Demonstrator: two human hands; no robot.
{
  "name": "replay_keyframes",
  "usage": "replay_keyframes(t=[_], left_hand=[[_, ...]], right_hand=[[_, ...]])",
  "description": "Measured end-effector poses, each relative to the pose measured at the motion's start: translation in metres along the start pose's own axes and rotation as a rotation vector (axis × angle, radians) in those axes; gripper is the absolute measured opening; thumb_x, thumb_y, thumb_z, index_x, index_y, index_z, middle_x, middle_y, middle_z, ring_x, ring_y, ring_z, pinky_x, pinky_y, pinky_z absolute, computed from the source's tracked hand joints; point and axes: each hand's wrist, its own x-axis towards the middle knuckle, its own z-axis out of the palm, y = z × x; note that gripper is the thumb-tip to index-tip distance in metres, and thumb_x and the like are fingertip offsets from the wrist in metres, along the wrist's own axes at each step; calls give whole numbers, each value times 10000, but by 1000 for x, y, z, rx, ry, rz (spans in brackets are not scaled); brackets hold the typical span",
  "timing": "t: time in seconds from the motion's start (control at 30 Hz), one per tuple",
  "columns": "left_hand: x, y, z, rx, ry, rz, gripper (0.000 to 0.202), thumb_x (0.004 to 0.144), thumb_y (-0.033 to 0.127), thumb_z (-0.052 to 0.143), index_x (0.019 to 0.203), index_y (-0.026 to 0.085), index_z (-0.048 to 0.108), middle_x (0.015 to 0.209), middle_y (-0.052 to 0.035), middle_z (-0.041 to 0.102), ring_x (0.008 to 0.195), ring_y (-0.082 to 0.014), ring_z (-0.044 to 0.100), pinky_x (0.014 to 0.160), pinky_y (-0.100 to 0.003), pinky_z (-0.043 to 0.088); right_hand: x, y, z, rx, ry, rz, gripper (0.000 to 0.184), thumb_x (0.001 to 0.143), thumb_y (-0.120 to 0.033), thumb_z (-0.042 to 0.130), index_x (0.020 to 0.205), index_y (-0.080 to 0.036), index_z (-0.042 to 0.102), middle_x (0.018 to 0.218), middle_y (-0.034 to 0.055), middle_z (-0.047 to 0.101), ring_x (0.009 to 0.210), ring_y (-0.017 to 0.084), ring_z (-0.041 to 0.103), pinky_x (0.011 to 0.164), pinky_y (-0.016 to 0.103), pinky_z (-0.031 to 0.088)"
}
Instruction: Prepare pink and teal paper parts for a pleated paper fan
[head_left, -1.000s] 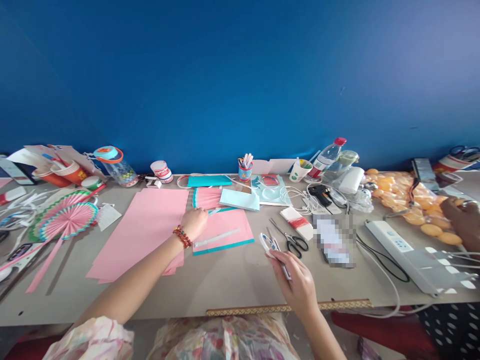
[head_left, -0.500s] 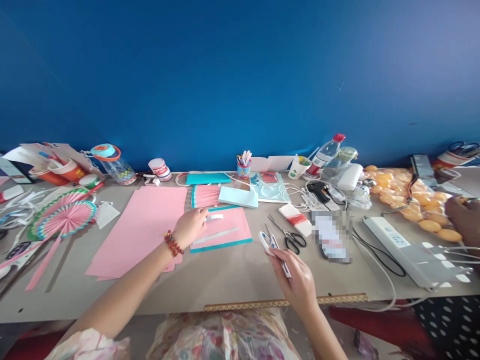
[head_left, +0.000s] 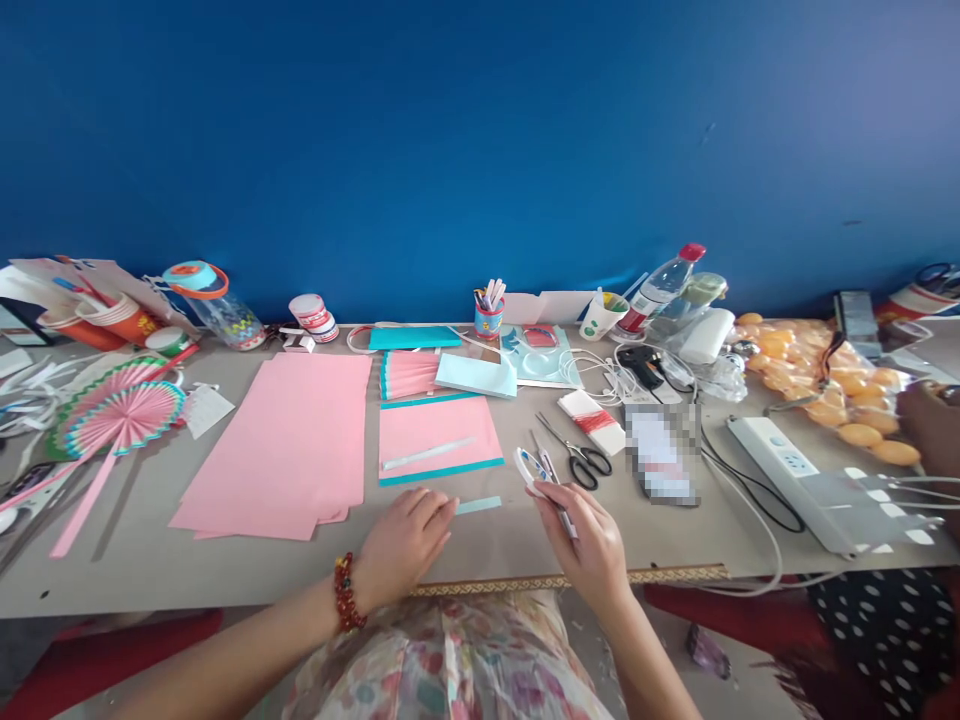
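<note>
My left hand is near the table's front edge, fingers pinched on the end of a small teal paper strip that lies flat on the table. My right hand is closed round a white and blue tape dispenser, held just above the table to the right of the strip. Beyond both hands lies a pink sheet with teal edges with a white strip on it.
A large pink paper sheet lies at left, a folded paper fan beyond it. Black scissors, a power strip, cables, a bag of orange balls and bottles fill the right. Another person's hand shows at far right.
My left hand has drawn back from the pink sheet toward the front edge, bringing the teal strip down onto the table. My right hand has stayed about where it was with the dispenser.
</note>
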Motion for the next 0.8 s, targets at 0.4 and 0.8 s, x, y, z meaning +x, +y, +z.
replay_keyframes(t=[0.4, 0.8], left_hand=[[-15, -3, -1, -280, 92, 5, 300, 967, 303, 529, 1259, 248, 576, 1328, -88, 594, 1223, -254, 523, 1053, -451, 446], [40, 21, -27, -863, 383, -181, 35, 931, 241, 613, 914, 211, 604, 903, -31, 639, 885, -173, 605, 801, -291, 482]], right_hand=[[5, -10, 9, -12, -58, -37, 222, 950, -171, 529, 1141, -241, 618, 974, 70, 744, 805, 189, 706, 721, 315, 575], [4, -20, 23, 3, -144, -113, 241, 947, -141, 542, 1173, -223, 555, 931, 72, 721, 836, 198, 687, 717, 308, 550]])
